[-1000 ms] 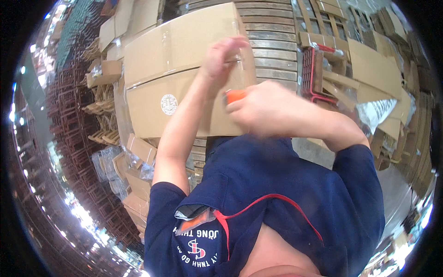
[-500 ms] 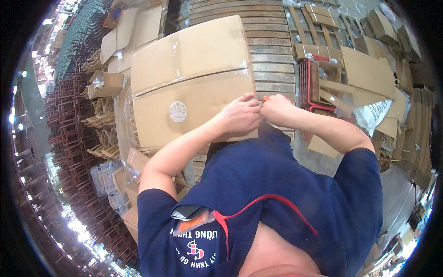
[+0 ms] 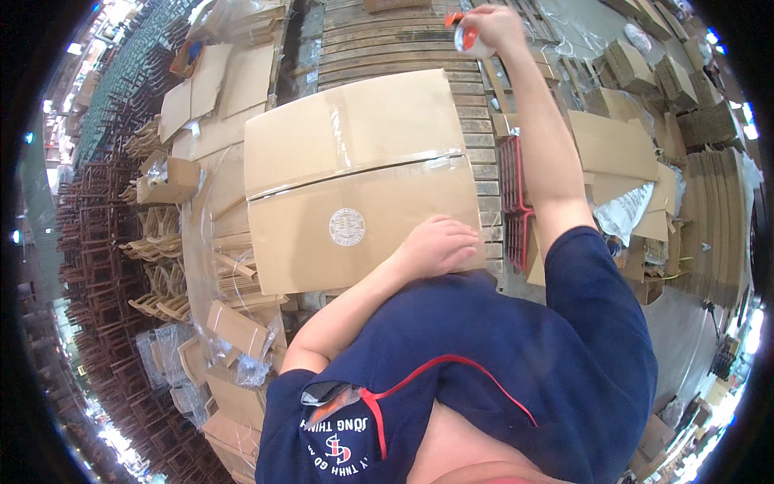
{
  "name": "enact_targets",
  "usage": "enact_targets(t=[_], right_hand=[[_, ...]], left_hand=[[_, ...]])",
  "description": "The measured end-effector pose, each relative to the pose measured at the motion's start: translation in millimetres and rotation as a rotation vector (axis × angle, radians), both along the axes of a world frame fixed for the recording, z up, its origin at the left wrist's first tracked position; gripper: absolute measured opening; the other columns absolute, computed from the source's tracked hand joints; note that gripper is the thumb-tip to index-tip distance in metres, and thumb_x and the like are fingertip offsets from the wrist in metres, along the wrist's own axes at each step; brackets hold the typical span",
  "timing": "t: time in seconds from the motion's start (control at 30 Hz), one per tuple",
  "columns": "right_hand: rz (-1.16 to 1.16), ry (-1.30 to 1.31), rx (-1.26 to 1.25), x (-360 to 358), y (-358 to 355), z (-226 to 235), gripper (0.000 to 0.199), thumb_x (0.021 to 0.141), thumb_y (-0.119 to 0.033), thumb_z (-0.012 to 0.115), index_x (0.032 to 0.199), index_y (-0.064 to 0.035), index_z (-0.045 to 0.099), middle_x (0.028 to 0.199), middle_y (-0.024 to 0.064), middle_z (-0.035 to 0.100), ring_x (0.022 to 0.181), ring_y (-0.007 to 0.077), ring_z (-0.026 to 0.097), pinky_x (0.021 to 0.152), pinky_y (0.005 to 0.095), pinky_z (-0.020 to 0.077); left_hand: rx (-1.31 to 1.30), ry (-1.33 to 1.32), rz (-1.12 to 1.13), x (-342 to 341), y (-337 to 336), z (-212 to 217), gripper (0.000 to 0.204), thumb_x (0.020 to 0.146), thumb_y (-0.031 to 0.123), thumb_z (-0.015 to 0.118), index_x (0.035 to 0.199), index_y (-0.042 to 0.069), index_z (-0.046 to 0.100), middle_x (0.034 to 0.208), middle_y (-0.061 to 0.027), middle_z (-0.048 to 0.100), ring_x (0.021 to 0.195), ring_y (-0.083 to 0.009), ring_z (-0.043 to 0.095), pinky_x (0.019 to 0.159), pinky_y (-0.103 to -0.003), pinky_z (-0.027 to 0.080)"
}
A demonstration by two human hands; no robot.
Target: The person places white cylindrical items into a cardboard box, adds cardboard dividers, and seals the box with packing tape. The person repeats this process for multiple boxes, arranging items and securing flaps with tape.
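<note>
A large brown cardboard box [image 3: 355,177] lies in front of me, flaps closed, with clear tape along its middle seam and a round stamp on the near flap. My left hand [image 3: 439,246] rests flat on the box's near right corner, holding nothing. My right hand [image 3: 482,24] is raised far out past the box's far right corner and grips a tape dispenser [image 3: 463,32] with an orange part and a roll of clear tape.
The box sits on a slatted wooden surface [image 3: 387,40]. A red plastic crate [image 3: 516,202] stands at its right. Flat cardboard sheets [image 3: 613,145] and stacked cartons lie to the right and upper left. Wooden frames [image 3: 161,266] are piled on the left.
My right hand has swung from the box's near right corner up and away beyond its far edge with the tape dispenser. My left hand has stayed at the near corner, pressing down.
</note>
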State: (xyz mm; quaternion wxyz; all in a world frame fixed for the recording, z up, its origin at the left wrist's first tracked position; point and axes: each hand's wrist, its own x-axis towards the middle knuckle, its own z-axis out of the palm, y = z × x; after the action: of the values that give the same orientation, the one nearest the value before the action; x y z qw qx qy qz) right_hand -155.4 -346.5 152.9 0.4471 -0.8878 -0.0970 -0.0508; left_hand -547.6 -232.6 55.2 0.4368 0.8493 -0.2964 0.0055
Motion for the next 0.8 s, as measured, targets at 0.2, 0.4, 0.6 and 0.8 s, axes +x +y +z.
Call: enact_targets(t=[0.2, 0.4, 0.6, 0.8], right_hand=[[0.160, 0.425, -0.175, -47, 1, -65, 0.030, 0.069, -0.022, 0.083, 0.097, -0.0104, 0.083, 0.088, 0.0083, 0.078, 0.078, 0.0202, 0.072, 0.073, 0.0362, 0.0586], [0.248, 0.487, -0.186, -238, -88, -61, 0.030, 0.075, -0.009, 0.072, 0.102, -0.0017, 0.080, 0.101, 0.0075, 0.080, 0.086, 0.0133, 0.069, 0.083, 0.0303, 0.0546], [0.081, 0.675, -0.094, -436, -152, -30, 0.032, 0.071, -0.008, 0.074, 0.102, -0.0010, 0.079, 0.101, 0.0078, 0.080, 0.091, 0.0163, 0.072, 0.088, 0.0324, 0.0556], [0.103, 0.625, -0.385, -449, -138, -16, 0.037, 0.070, -0.005, 0.071, 0.106, -0.0016, 0.079, 0.102, 0.0137, 0.080, 0.094, 0.0244, 0.075, 0.087, 0.0364, 0.0579]], left_hand=[[-0.178, 0.165, 0.211, -45, 80, -11, 0.021, 0.100, 0.022, 0.066, 0.110, 0.007, 0.078, 0.116, -0.0088, 0.077, 0.110, -0.0273, 0.071, 0.099, -0.041, 0.052], [-0.078, -0.063, 0.194, -17, 107, 8, 0.026, 0.100, 0.023, 0.066, 0.117, 0.006, 0.076, 0.120, -0.0109, 0.075, 0.115, -0.0316, 0.067, 0.102, -0.044, 0.049], [0.247, -0.280, -0.197, 30, 37, 18, 0.037, 0.104, 0.030, 0.057, 0.132, 0.009, 0.069, 0.135, -0.0086, 0.069, 0.137, -0.0295, 0.055, 0.116, -0.049, 0.039], [0.717, -0.357, -0.600, 44, -46, -3, 0.027, 0.100, 0.031, 0.057, 0.104, 0.015, 0.077, 0.109, -0.0053, 0.075, 0.119, -0.0252, 0.066, 0.104, -0.051, 0.047]])
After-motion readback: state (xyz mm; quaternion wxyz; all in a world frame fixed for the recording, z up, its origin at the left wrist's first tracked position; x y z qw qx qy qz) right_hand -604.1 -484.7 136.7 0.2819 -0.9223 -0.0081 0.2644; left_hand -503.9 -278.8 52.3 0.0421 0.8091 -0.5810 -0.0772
